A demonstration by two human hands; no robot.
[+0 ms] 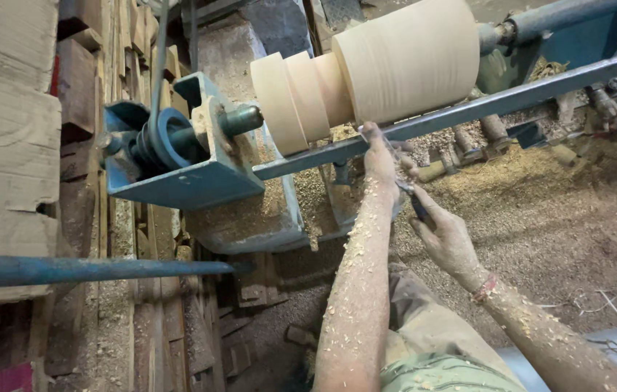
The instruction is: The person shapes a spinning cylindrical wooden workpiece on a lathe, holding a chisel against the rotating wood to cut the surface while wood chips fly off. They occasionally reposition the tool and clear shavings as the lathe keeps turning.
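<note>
At the lathe: pale wood block [388, 69] mounted sideways on the spindle [239, 120], stepped down in rings toward the left end.
Left hand [381, 156]: raised against the grey rail [482, 105] just under the block's lower edge, fingers curled over the tool's front end, pinching it to the rail.
Right hand [446, 236]: lower and nearer the body, closed around the dark handle of the tool [413, 203].
Tool tip: hidden behind the left hand; contact with the wood impossible to tell.
Edges: blue bracket [177, 170] near the block's small end.
Room: sawdust floor [555, 218] open to the right; stacked planks [90, 80] crowding the left.
</note>
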